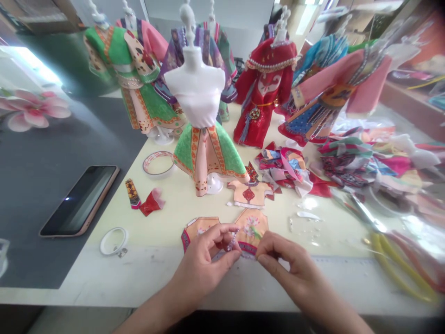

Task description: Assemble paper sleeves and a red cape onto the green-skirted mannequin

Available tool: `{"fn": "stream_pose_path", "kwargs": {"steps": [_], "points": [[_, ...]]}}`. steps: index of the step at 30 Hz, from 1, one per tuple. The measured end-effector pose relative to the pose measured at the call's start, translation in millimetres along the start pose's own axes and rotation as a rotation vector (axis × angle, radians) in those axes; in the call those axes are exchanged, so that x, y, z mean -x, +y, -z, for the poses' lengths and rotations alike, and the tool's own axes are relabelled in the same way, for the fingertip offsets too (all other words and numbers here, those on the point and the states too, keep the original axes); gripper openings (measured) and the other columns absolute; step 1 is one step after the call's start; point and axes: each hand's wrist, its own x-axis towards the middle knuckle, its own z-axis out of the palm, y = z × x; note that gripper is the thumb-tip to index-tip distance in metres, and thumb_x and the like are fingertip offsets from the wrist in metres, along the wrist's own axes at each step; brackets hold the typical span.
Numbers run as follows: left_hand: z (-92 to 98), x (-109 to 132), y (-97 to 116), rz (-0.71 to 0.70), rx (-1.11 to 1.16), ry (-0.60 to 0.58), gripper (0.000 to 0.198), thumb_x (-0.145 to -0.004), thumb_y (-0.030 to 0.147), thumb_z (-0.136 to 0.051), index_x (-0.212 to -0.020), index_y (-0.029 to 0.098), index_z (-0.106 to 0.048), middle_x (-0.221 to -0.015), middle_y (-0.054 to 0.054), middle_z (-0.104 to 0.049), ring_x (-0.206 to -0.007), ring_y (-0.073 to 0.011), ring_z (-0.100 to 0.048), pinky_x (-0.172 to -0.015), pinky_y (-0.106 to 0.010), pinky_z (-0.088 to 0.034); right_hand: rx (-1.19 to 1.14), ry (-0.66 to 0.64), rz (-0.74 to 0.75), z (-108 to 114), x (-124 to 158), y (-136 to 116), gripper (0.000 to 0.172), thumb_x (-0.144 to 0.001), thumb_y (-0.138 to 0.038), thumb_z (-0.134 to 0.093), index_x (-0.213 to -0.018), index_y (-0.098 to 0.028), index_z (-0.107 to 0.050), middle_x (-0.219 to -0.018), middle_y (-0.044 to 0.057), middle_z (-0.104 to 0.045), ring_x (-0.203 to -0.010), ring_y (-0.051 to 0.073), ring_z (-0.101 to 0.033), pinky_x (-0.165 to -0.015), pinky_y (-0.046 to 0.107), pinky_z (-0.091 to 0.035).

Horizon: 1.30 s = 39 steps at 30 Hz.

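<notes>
My left hand (208, 260) is closed in a pinch on a short string of small beads (232, 240), which hangs between thumb and fingers. Close by on the right, the fingertips of my right hand (288, 260) are pressed together; whatever they pinch is too small to make out. Under and behind both hands lie two peach embroidered fabric pieces (251, 222) with dark pink borders. A small peach top (249, 194) with a red motif lies just beyond them. Farther back stands a white dress form (194, 88) wearing a green and peach skirt (227, 148).
Dressed doll forms, one in a red robe (264, 97), line the back. A phone (81, 199) and a tape roll (113, 241) lie left. Fabric scraps (351, 157), loose beads (309, 222) and yellow-handled scissors (392, 260) lie right.
</notes>
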Motion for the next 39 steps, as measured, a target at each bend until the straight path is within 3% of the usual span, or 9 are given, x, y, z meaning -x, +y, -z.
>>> {"fn": "stream_pose_path", "kwargs": {"steps": [7, 11, 20, 30, 39], "points": [[-10.2, -0.1, -9.5, -0.182, -0.375, 0.247, 0.029, -0.080, 0.020, -0.058, -0.108, 0.028, -0.060, -0.083, 0.001, -0.062, -0.080, -0.0150, -0.061, -0.077, -0.031, -0.052, 0.173, 0.191, -0.055, -5.8, -4.1, 7.9, 0.024, -0.088, -0.030, -0.053, -0.067, -0.018, -0.055, -0.062, -0.001, -0.053, -0.056, 0.012, -0.046, -0.053, 0.025, -0.035], [-17.8, -3.3, -10.0, -0.322, -0.530, 0.325, 0.031, -0.080, 0.016, -0.057, -0.110, 0.026, -0.060, -0.077, 0.000, -0.060, -0.081, -0.0174, -0.057, -0.080, -0.036, -0.050, 0.249, 0.223, -0.091, -6.5, -5.8, 12.1, 0.026, -0.086, -0.032, -0.056, -0.064, -0.018, -0.056, -0.060, 0.000, -0.055, -0.056, 0.013, -0.048, -0.052, 0.025, -0.035], [-20.8, -6.2, -10.3, -0.260, -0.522, 0.284, 0.035, -0.077, 0.015, -0.059, -0.110, 0.026, -0.060, -0.075, 0.001, -0.062, -0.080, -0.0185, -0.058, -0.078, -0.036, -0.050, 0.250, 0.215, -0.121, -3.8, -4.3, 12.4, 0.024, -0.083, -0.031, -0.059, -0.062, -0.017, -0.057, -0.055, -0.002, -0.053, -0.051, 0.010, -0.044, -0.048, 0.023, -0.033], [-15.3, -1.8, 4.9, -0.158, -0.417, 0.275, 0.032, -0.076, 0.020, -0.062, -0.107, 0.026, -0.062, -0.074, 0.003, -0.061, -0.077, -0.0154, -0.061, -0.079, -0.031, -0.052, -0.039, 0.137, -0.190, 4.9, -0.6, 5.6, 0.018, -0.083, -0.028, -0.053, -0.073, -0.017, -0.063, -0.055, -0.003, -0.050, -0.051, 0.010, -0.044, -0.048, 0.023, -0.034], [-11.4, 11.8, 16.9, -0.122, -0.281, 0.224, 0.029, -0.077, 0.021, -0.061, -0.106, 0.024, -0.061, -0.078, 0.003, -0.060, -0.080, -0.0124, -0.063, -0.075, -0.023, -0.055, -0.198, 0.098, -0.184, 4.1, 3.6, 6.9, 0.024, -0.085, -0.035, -0.051, -0.079, -0.015, -0.064, -0.062, 0.000, -0.054, -0.052, 0.011, -0.047, -0.051, 0.025, -0.038]]}}
